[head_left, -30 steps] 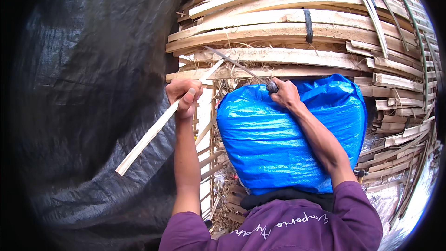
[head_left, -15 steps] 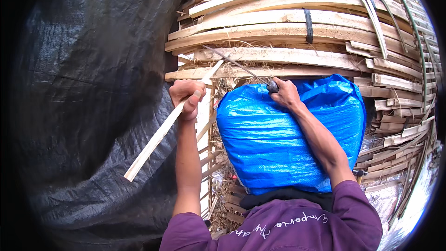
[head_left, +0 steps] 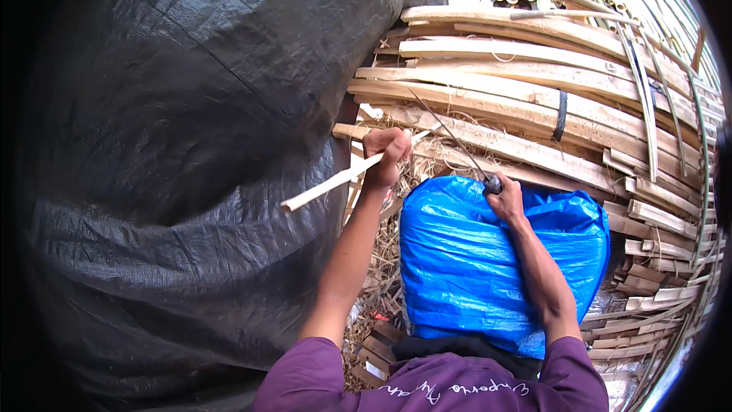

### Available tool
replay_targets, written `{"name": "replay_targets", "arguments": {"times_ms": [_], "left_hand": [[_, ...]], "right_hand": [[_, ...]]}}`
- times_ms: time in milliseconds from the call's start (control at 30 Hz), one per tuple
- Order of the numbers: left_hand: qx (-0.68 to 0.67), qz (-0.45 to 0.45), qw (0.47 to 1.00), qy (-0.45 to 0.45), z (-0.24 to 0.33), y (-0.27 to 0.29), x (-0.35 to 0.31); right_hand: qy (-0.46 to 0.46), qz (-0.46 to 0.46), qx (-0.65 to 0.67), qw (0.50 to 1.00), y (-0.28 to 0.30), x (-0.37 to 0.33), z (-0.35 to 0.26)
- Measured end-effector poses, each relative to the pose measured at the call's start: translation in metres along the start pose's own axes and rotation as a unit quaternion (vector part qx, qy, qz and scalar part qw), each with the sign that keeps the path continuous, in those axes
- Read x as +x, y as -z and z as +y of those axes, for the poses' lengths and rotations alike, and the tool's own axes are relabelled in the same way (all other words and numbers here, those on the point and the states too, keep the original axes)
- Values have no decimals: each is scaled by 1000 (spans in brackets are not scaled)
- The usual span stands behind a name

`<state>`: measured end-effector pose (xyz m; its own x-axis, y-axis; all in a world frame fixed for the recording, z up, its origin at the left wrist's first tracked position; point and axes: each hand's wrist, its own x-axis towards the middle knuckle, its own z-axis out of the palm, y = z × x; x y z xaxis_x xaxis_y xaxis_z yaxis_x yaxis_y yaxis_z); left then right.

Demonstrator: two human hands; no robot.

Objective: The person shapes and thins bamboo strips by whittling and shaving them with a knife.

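My left hand [head_left: 387, 156] is closed around a pale, narrow bamboo strip [head_left: 329, 186]. The strip's near end slants down to the left past my wrist. Its far end sticks out beyond my knuckles and reaches the blade; whether they touch is hard to tell. In my right hand [head_left: 505, 201] is the dark rounded handle of a knife [head_left: 462, 144], gripped in a fist. The thin, long blade points up and to the left. A blue plastic sheet [head_left: 465, 259] covers my lap, with my right forearm lying over it.
Long split bamboo slats [head_left: 488, 95] are stacked ahead, some bound with a black band [head_left: 560, 114]. Shorter slats [head_left: 659, 217] pile up at the right. A big black tarp [head_left: 191, 130] rises on the left. Shavings [head_left: 381, 252] litter the ground between.
The view has turned, so the scene sits further right and lower. The bamboo strip lies flatter than before, its near end raised. Both hands keep their grips.
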<state>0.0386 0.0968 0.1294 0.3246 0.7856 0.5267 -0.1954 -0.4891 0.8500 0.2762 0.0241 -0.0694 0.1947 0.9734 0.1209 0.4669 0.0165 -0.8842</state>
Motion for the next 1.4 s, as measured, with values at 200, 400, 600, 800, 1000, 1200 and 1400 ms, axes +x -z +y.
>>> {"name": "replay_targets", "arguments": {"times_ms": [200, 400, 600, 800, 1000, 1200, 1400], "left_hand": [[214, 189, 957, -44, 40, -5, 63], [109, 160, 977, 86, 50, -18, 74], [101, 70, 990, 67, 42, -31, 85], [155, -12, 959, 237, 53, -32, 96], [426, -179, 821, 335, 24, 9, 85], [669, -324, 571, 348, 26, 1, 71], [727, -406, 469, 292, -24, -25, 56]], "right_hand": [[44, 36, 78, 995, 59, 12, -76], [-21, 98, 203, 974, 95, -28, -102], [-38, 130, 272, 953, 115, -75, -114], [8, 157, 206, 966, 128, -92, -115], [43, 100, 183, 977, 127, -101, -131], [-24, 79, 188, 979, 102, -119, -113], [-27, 72, 220, 973, 83, -121, -115]]}}
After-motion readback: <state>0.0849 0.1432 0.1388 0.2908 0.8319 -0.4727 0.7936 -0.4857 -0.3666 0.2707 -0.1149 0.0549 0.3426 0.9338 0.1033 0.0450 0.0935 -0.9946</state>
